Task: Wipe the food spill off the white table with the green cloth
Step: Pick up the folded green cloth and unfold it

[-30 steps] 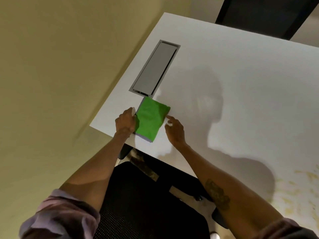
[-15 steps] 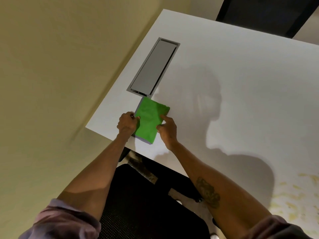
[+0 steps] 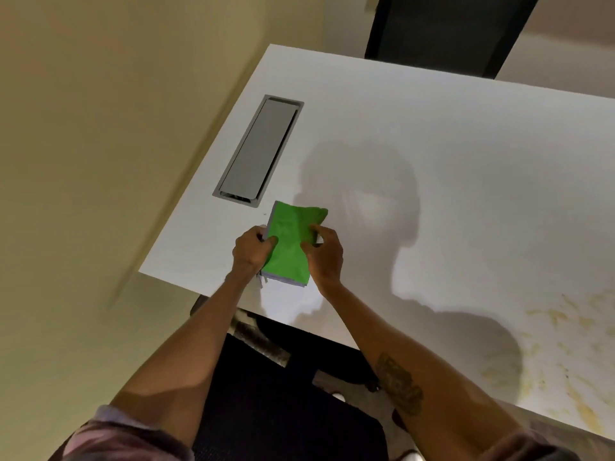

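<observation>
The left hand [image 3: 252, 252] is gripping the left edge of the folded green cloth [image 3: 290, 246] near the tabletop's [image 3: 432, 161] front corner, while the right hand [image 3: 324, 252] is pinching its right side. The yellowish food spill [image 3: 559, 354] is lying well apart, far right. Lifting carelessly, the folded layers could be slipping loose, leaving a floppy cloth that merely smears.
</observation>
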